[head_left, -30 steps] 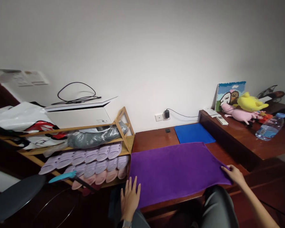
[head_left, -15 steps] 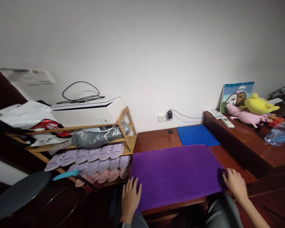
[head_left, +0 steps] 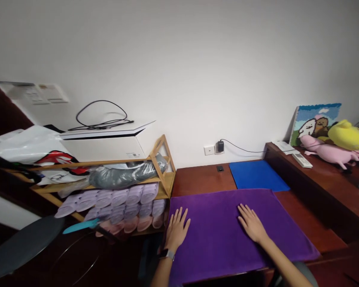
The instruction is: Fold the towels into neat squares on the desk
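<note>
A purple towel lies spread over the front of the brown wooden desk. My left hand, with a watch at its wrist, rests flat on the towel's left edge, fingers stretched out. Near the middle of the cloth, my right hand lies palm down with its fingers extended. Neither hand grips anything. Behind the towel is a folded blue cloth, its near edge meeting or lying under the purple one; I cannot tell which.
Left of the desk stands a wooden rack with lilac slippers and a white box on top. On the raised right-hand surface are a remote, a pink plush toy and a yellow plush. A black charger is plugged into the wall.
My right hand has moved left from the towel's right edge to its middle. My left hand has shifted up and onto the cloth. The towel's right front corner now lies flatter and further right.
</note>
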The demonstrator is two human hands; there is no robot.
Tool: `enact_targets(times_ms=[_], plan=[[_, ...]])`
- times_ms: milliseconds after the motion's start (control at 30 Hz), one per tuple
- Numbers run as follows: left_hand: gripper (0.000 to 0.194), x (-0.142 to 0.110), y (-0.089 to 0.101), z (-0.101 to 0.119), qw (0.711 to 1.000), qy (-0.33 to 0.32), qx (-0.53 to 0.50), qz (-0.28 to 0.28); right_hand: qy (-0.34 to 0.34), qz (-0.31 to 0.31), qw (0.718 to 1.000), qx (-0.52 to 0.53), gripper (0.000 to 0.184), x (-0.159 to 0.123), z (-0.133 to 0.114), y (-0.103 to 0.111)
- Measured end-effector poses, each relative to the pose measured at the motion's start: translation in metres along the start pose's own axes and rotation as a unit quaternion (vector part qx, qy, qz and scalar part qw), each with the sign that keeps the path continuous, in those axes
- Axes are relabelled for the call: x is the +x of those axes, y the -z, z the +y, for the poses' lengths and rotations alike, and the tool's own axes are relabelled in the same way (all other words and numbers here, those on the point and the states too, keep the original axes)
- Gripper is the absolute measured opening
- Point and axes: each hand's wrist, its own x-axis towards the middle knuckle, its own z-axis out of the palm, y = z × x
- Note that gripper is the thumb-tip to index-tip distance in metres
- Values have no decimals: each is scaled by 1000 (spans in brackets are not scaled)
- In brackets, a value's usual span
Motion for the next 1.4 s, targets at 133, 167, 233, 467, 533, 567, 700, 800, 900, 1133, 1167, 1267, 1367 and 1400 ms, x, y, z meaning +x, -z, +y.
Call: enact_targets(times_ms=[133, 167, 233, 467, 533, 567, 700, 800, 900, 1133, 1167, 1267, 1367, 1400], plan=[[56, 23, 1, 22, 999, -17, -11, 26, -96, 47, 993, -57, 65, 29, 63, 26], [56, 33, 2, 38, 999, -34, -20, 29, -107, 47, 991, -67, 65, 37, 74, 30], [56, 58, 2, 82, 995, -86, -44, 23, -112, 35, 990, -79, 65, 50, 89, 31], [60, 120, -34, 255, 961, -236, -141, -32, -111, 12, 991, -71, 65, 58, 96, 12], [60, 125, -43, 263, 960, -233, -146, -50, -111, 12, 991, -69, 65, 58, 97, 13], [60, 126, -45, 256, 962, -227, -141, -56, -112, 12, 991, -67, 65, 58, 97, 14], [61, 123, -36, 162, 984, -153, -75, -48, -117, 11, 991, -62, 65, 58, 97, 15], [60, 112, -20, 59, 997, -63, -13, -31, -116, 11, 991, -64, 66, 57, 98, 14], [59, 94, -8, -25, 999, -23, 19, -16, -113, 10, 991, -73, 66, 56, 100, 11], [57, 79, -10, -60, 999, -47, -2, 3, -116, 7, 988, -104, 67, 55, 102, 7], [57, 79, -11, -58, 999, -47, -4, 7, -116, 7, 987, -107, 67, 55, 103, 7], [58, 79, -13, -56, 998, -54, -6, 21, -121, 0, 985, -119, 67, 54, 107, 9], [58, 78, -14, -56, 997, -64, -7, 35, -148, -20, 980, -129, 67, 57, 99, 17], [58, 78, -15, -56, 997, -67, -7, 38, -156, -19, 979, -133, 67, 60, 90, 20]])
